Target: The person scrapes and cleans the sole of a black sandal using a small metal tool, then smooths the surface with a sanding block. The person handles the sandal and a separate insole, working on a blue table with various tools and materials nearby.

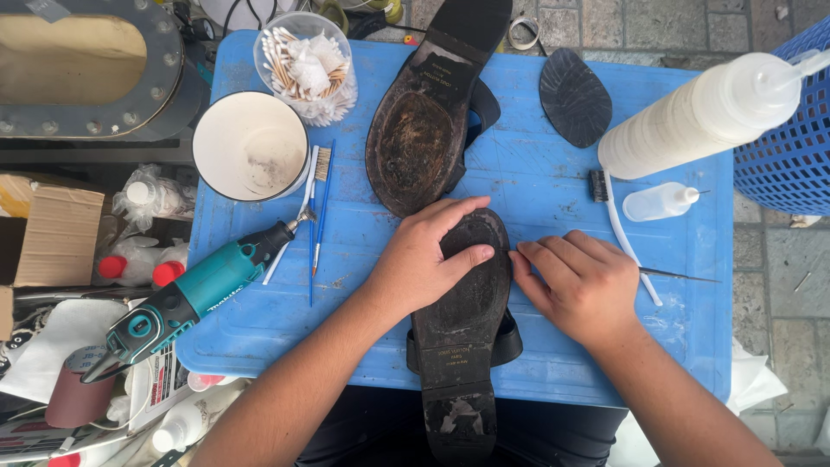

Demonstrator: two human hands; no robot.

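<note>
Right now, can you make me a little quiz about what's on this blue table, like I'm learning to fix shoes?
1. True or false: the left hand presses flat on the sole of the near shoe.
2. Which thing lies closest to the right hand?
A. the cup of cotton swabs
B. the white-handled brush
C. the teal rotary tool
3. Fill in: the loose black rubber sole piece lies between the far shoe and the big white squeeze ______.

Key
1. True
2. B
3. bottle
</note>
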